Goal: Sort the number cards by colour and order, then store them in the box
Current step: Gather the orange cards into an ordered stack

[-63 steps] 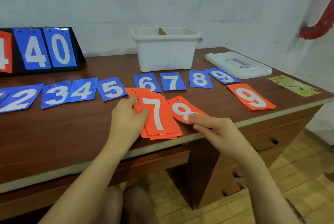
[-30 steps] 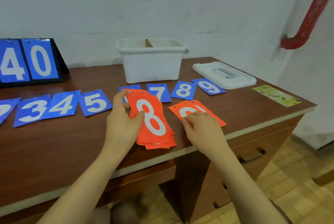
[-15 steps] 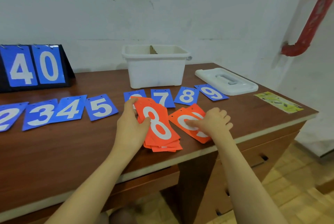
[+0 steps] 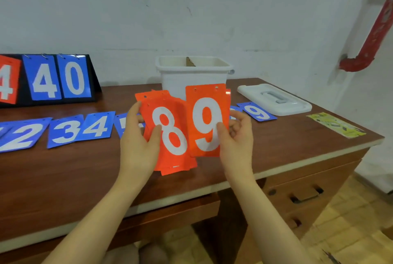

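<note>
My left hand [image 4: 138, 142] grips a stack of orange number cards [image 4: 170, 136] with an 8 on top, lifted above the table. My right hand [image 4: 236, 138] pinches the orange 9 cards [image 4: 207, 121], held upright just right of the stack, their edge overlapping it. Blue number cards [image 4: 63, 131] lie in a row on the table: 2, 3, 4, part of a 5, and a 9 [image 4: 257, 112] at the right. The cards between are hidden behind my hands. The open white box [image 4: 193, 76] stands behind the orange cards.
The white box lid [image 4: 274, 99] lies at the back right of the brown table [image 4: 85, 170]. A yellow-green leaflet [image 4: 336, 125] sits near the right edge. A black flip scoreboard [image 4: 49, 78] showing 4, 4, 0 stands at the back left. A red pipe [image 4: 374, 36] runs down the wall.
My right hand has picked the orange 9 cards up off the table and raised them beside the stack. My left hand has lifted the stack with the 8 on top.
</note>
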The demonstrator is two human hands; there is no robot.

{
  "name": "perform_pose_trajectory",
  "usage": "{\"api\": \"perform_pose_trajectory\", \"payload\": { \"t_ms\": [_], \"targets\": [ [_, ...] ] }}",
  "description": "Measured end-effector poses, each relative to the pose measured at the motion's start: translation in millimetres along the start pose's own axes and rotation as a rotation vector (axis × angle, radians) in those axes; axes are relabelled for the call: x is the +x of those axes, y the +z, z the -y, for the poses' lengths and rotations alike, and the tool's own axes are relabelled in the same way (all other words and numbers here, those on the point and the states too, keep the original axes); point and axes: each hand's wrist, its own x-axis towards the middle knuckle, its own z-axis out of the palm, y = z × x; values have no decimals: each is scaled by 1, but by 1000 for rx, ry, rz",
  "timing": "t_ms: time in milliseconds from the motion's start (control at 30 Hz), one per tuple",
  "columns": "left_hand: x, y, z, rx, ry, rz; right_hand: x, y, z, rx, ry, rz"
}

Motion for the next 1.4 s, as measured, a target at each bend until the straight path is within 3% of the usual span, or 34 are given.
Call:
{"api": "perform_pose_trajectory", "payload": {
  "t_ms": [100,300,433,567,700,767,933,1100,1267,1400],
  "targets": [
    [-3,-9,-7,-94,67,6,-17,41,-2,32,51,125],
    [-7,-36,-2,-110,59,10,-36,85,-6,65,137,142],
    [8,-62,-9,-37,127,109,-36,92,1,6,16,131],
    [40,-98,-26,295,308,327,-27,97,21,86,-102,200],
    [41,-102,-32,602,344,493,-26,108,28,16,-26,312],
    [38,-101,-26,656,365,461,-32,111,20,-88,-34,271],
    [29,-103,-2,649,326,297,-45,107,3,-78,-32,150],
    [11,-108,15,456,137,111,-53,105,-4,-45,167,200],
    [5,-97,12,32,-376,-24,-60,110,-1,16,299,235],
    [4,-90,11,-5,-349,-108,-60,112,2,-45,357,323]
  ]
}}
